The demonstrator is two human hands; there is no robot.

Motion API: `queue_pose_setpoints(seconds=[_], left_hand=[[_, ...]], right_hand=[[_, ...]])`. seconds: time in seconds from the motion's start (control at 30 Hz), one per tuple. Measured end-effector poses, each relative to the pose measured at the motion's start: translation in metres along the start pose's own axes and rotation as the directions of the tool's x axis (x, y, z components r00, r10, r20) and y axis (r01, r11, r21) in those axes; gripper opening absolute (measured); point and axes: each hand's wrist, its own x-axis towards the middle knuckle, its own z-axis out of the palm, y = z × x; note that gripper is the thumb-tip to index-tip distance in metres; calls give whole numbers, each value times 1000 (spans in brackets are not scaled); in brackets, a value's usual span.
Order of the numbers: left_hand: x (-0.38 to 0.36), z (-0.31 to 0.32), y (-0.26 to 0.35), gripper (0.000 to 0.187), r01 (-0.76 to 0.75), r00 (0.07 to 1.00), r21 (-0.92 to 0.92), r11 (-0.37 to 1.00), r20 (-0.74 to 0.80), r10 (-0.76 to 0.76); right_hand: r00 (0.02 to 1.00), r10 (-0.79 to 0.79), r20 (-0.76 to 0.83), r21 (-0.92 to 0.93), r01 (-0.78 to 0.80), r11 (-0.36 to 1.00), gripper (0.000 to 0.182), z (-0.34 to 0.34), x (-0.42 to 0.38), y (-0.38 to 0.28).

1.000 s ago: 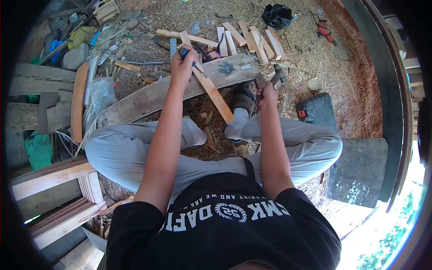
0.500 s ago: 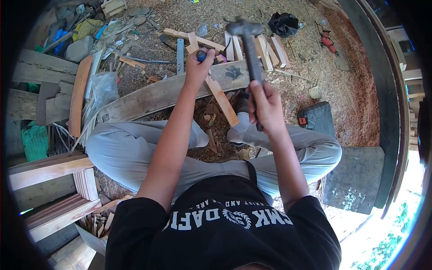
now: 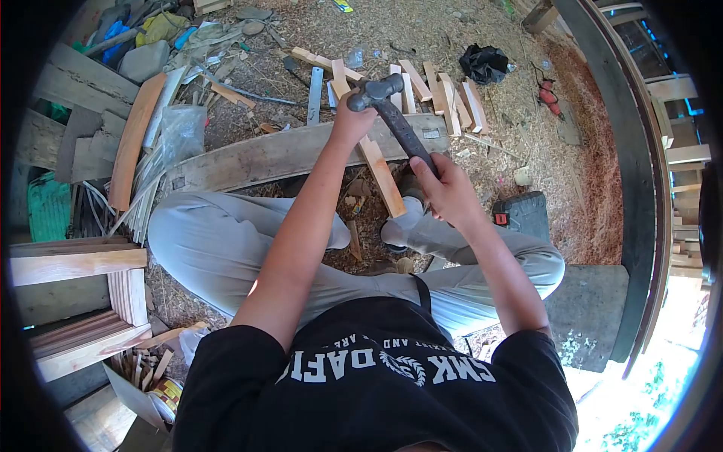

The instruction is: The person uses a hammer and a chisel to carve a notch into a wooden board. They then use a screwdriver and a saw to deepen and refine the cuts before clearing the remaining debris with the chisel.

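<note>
My right hand (image 3: 449, 190) is wrapped round the dark handle of a hammer (image 3: 403, 129). The hammer's metal head lies right over the top of my left hand (image 3: 352, 123), overlapping it in this view. My left hand is closed round a chisel with a blue-ended handle; the hammer head hides it now. Below that hand, a notched wooden piece (image 3: 382, 177) slants across a long weathered plank (image 3: 248, 157), its near end between my feet.
Beyond the plank lie several cut wood pieces (image 3: 449, 102) and a metal ruler (image 3: 315, 96). A black plastic bag (image 3: 483, 64), a red power tool (image 3: 550, 98) and a dark tool case (image 3: 525, 217) are on the right. Stacked timber (image 3: 79, 265) stands at the left.
The hammer has swung down and left, from raised above the wood pieces to right over my left hand. The view has shifted slightly; my left hand stays closed at the notched piece.
</note>
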Motion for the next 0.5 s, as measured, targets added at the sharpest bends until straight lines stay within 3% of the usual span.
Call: queue_pose_setpoints(seconds=[0.1, 0.17, 0.23, 0.3, 0.33, 0.4, 0.5], left_hand=[[-3, -2, 26, 16, 8, 999, 52, 999, 44, -10], [-7, -4, 55, 22, 142, 984, 81, 987, 99, -149], [-6, -3, 49, 25, 122, 987, 86, 989, 93, -130], [-5, -2, 38, 28, 100, 990, 92, 991, 94, -109], [-4, -1, 32, 26, 77, 990, 85, 993, 109, -86], [-4, 1, 31, 25, 48, 990, 78, 996, 128, -57], [-8, 6, 40, 25, 102, 992, 158, 982, 61, -113]], right_hand=[[998, -47, -37, -6, 47, 999, 47, -3, 1, -9], [993, -95, -67, 27, 97, 995, 46, -5, -4, -20], [986, -139, -96, 60, 145, 988, 46, -2, -5, -23], [946, -272, -174, -29, 272, 962, 47, 1, -4, -22], [946, -272, -179, -27, 271, 962, 47, 2, -5, -23], [972, -200, -122, -261, 163, 952, 47, 2, -6, -25], [983, -161, -83, -337, 124, 933, 47, 1, 1, -15]])
